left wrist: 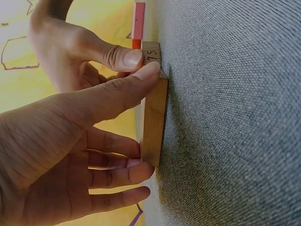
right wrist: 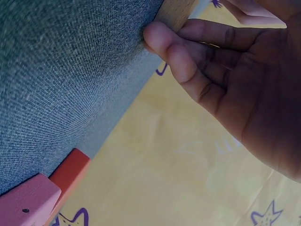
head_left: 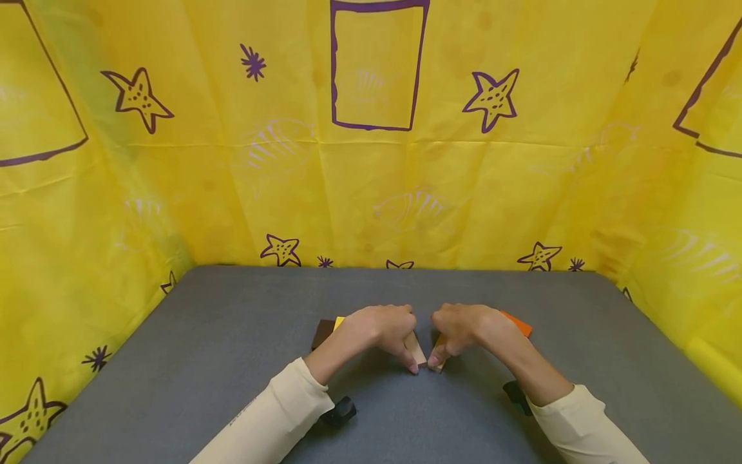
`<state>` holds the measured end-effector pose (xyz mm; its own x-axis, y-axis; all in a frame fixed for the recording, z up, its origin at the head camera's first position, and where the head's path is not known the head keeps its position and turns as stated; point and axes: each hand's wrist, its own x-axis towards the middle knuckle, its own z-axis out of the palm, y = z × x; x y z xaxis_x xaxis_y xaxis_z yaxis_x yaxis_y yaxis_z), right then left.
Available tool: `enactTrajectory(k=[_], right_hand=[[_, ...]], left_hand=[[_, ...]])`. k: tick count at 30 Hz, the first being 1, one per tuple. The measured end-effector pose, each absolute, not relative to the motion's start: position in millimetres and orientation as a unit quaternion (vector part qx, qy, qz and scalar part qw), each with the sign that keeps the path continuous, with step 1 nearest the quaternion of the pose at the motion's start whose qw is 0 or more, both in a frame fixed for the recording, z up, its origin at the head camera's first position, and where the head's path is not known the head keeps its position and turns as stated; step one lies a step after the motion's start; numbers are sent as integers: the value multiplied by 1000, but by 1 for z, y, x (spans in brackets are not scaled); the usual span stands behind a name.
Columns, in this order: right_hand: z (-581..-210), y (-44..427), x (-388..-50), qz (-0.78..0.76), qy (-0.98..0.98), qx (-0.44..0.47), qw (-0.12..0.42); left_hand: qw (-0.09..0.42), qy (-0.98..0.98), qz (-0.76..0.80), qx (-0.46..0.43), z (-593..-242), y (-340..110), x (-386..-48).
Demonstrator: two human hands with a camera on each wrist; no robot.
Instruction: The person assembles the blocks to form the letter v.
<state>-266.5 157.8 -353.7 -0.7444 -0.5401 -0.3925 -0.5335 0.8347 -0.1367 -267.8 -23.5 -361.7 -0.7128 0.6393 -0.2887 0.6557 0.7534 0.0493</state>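
In the head view the left hand (head_left: 391,328) and right hand (head_left: 460,328) face each other over a grey table. A light wooden block (head_left: 415,349) lies under the left hand; in the left wrist view that hand (left wrist: 80,122) pinches the block (left wrist: 154,125) between thumb and fingers. A second wooden block (left wrist: 151,52), marked 75, touches or nearly touches its end, with the right thumb on it. The right wrist view shows the right hand (right wrist: 225,75) holding a wooden block (right wrist: 176,14), mostly hidden by the fingers.
A dark brown block (head_left: 323,334) and a yellow block (head_left: 339,321) lie beyond the left forearm. Past the right wrist is an orange block (head_left: 518,323), with a pink block (right wrist: 29,202) beside it. Yellow printed cloth (head_left: 371,167) surrounds the grey table (head_left: 232,309).
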Motion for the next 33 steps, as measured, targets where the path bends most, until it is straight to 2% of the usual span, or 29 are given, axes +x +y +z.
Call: enactTrajectory(k=[33], right_hand=[[-352,160,-266,-10,933,-286,220]], left_hand=[[168,923,-3,345,-361,-25,-270]])
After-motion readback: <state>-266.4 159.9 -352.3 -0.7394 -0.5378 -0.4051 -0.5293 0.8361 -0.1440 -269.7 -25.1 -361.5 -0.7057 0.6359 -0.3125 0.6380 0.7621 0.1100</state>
